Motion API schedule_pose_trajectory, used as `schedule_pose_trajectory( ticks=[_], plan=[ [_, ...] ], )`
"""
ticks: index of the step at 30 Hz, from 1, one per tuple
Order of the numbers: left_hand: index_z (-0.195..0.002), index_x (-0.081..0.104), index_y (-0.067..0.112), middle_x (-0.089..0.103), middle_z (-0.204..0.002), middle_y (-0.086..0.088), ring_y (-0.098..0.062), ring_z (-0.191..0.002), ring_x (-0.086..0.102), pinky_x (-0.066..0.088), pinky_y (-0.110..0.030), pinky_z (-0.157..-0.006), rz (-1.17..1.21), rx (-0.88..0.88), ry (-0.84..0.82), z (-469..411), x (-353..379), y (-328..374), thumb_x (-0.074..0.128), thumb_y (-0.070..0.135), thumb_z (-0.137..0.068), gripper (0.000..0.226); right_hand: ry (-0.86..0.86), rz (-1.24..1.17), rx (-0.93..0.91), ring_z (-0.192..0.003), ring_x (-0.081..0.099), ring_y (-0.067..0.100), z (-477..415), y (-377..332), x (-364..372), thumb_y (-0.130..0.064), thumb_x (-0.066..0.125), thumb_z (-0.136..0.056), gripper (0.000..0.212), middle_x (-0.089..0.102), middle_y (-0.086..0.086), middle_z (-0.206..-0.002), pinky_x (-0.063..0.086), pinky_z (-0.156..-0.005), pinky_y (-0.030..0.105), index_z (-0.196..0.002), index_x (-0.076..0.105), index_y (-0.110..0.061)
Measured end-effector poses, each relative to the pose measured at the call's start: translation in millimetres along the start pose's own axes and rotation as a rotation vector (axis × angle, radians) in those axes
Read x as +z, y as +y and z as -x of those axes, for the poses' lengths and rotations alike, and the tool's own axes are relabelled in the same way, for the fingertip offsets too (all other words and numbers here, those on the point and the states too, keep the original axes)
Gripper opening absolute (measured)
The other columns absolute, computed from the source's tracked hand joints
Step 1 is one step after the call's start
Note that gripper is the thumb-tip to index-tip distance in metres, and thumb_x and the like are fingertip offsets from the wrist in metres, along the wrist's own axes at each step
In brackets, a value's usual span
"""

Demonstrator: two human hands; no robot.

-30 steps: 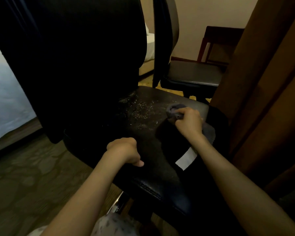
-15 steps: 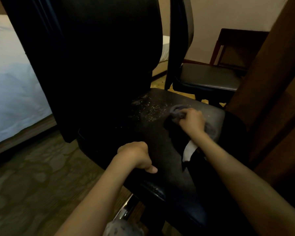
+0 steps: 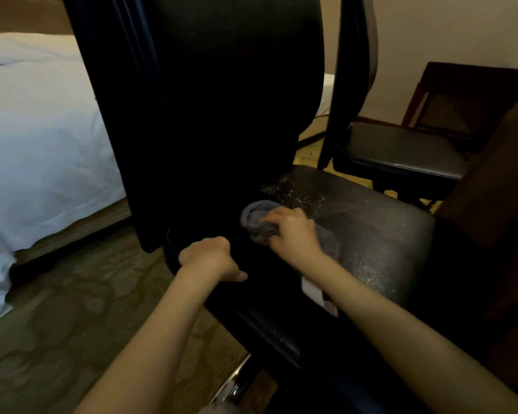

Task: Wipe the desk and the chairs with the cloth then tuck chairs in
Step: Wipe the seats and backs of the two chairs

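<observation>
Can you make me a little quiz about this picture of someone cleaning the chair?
1. True or false: the right hand holds the grey cloth.
2. Where do the pale specks lie? A) on the black chair seat B) on the bed C) on the carpet
3. How many chairs can you see?

Key: 1 true. 2 A. 3 two: the one being wiped, and a second chair behind it.
</observation>
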State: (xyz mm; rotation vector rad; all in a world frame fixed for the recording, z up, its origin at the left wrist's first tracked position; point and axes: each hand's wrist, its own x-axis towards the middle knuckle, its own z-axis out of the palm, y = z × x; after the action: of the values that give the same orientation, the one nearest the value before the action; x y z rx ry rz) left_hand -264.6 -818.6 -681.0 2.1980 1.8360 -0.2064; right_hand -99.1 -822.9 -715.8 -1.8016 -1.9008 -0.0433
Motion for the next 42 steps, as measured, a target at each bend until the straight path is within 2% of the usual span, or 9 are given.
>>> schedule_pose_trajectory(
  ticks=[7, 11, 16, 21, 26, 31, 34, 37, 42],
  plan=[
    [-0.117, 0.055, 0.018, 0.058, -0.116, 0.000, -0.021, -0.110, 0.055, 0.044, -0.030, -0.082, 0.119, 0.007, -0.077, -11, 3, -6, 0.069, 0.052, -0.076, 0.055, 0.075, 0.096, 0.519, -0.126, 0.031, 0.038, -50, 59, -30, -0.018, 0.056, -0.092, 0.033, 0.045, 0.011, -0.138, 0.025, -0.104, 0.053, -0.125, 0.059, -0.023],
    [-0.110, 0.059, 0.017, 0.061, -0.108, 0.000, -0.021, -0.104, 0.058, 0.046, -0.030, -0.079, 0.184, 0.059, -0.053, -16, 10, -10, 0.072, 0.049, -0.074, 0.050, 0.147, -0.159, 0.155, -0.117, 0.044, 0.039, -50, 16, -15, -0.010, 0.059, -0.087, 0.036, 0.052, 0.008, -0.132, 0.038, -0.099, 0.048, -0.115, 0.064, -0.031],
    [-0.075, 0.054, 0.016, 0.055, -0.077, 0.001, -0.018, -0.081, 0.059, 0.039, -0.026, -0.057, 0.158, 0.088, -0.009, -15, 13, -11, 0.069, 0.050, -0.077, 0.037, -0.099, 0.024, -0.216, -0.120, 0.035, 0.031, -46, -60, 32, -0.015, 0.056, -0.089, 0.036, 0.045, 0.003, -0.136, 0.030, -0.088, 0.036, -0.124, 0.061, -0.025],
    [-0.107, 0.059, 0.015, 0.060, -0.109, -0.001, -0.023, -0.105, 0.058, 0.049, -0.032, -0.082, 0.193, 0.059, -0.077, -18, 7, -12, 0.073, 0.051, -0.072, 0.052, -0.044, 0.137, -0.007, -0.123, 0.032, 0.032, -69, -3, 25, -0.024, 0.056, -0.092, 0.033, 0.044, 0.004, -0.137, 0.030, -0.097, 0.044, -0.125, 0.059, -0.027],
    [-0.111, 0.057, 0.016, 0.059, -0.111, 0.000, -0.021, -0.105, 0.057, 0.048, -0.031, -0.081, 0.207, 0.081, -0.050, -17, 10, -14, 0.072, 0.045, -0.076, 0.048, -0.046, 0.053, 0.252, -0.125, 0.028, 0.037, -85, 51, -3, -0.014, 0.051, -0.096, 0.033, 0.038, 0.012, -0.142, 0.024, -0.101, 0.049, -0.127, 0.056, -0.023],
    [-0.116, 0.055, 0.015, 0.058, -0.115, -0.001, -0.024, -0.109, 0.056, 0.048, -0.032, -0.085, 0.144, 0.058, -0.092, -22, 3, -10, 0.073, 0.046, -0.075, 0.054, 0.102, -0.022, -0.019, -0.116, 0.040, 0.036, -67, -19, 12, -0.013, 0.055, -0.088, 0.035, 0.052, 0.005, -0.132, 0.032, -0.092, 0.040, -0.121, 0.063, -0.024],
    [-0.102, 0.058, 0.016, 0.056, -0.091, 0.001, -0.017, -0.082, 0.056, 0.044, -0.028, -0.066, 0.096, 0.084, -0.124, -25, 4, -9, 0.070, 0.047, -0.078, 0.041, -0.049, 0.139, -0.285, -0.123, 0.037, 0.032, -66, -78, 34, -0.021, 0.051, -0.091, 0.038, 0.049, -0.001, -0.137, 0.032, -0.093, 0.041, -0.129, 0.056, -0.026],
    [-0.088, 0.054, 0.016, 0.052, -0.082, 0.002, -0.015, -0.074, 0.053, 0.038, -0.027, -0.059, 0.114, 0.093, -0.128, -27, 8, -10, 0.067, 0.048, -0.080, 0.036, -0.180, 0.211, -0.209, -0.129, 0.033, 0.028, -87, -74, 40, -0.022, 0.051, -0.094, 0.037, 0.051, 0.002, -0.134, 0.033, -0.098, 0.041, -0.130, 0.053, -0.029],
    [-0.112, 0.055, 0.015, 0.058, -0.115, -0.002, -0.025, -0.109, 0.057, 0.048, -0.035, -0.087, 0.153, 0.087, -0.130, -29, 2, -14, 0.072, 0.048, -0.074, 0.054, -0.211, 0.157, -0.069, -0.125, 0.038, 0.034, -112, -9, 26, -0.034, 0.061, -0.088, 0.040, 0.053, 0.010, -0.130, 0.035, -0.098, 0.046, -0.128, 0.057, -0.029]
  ],
)
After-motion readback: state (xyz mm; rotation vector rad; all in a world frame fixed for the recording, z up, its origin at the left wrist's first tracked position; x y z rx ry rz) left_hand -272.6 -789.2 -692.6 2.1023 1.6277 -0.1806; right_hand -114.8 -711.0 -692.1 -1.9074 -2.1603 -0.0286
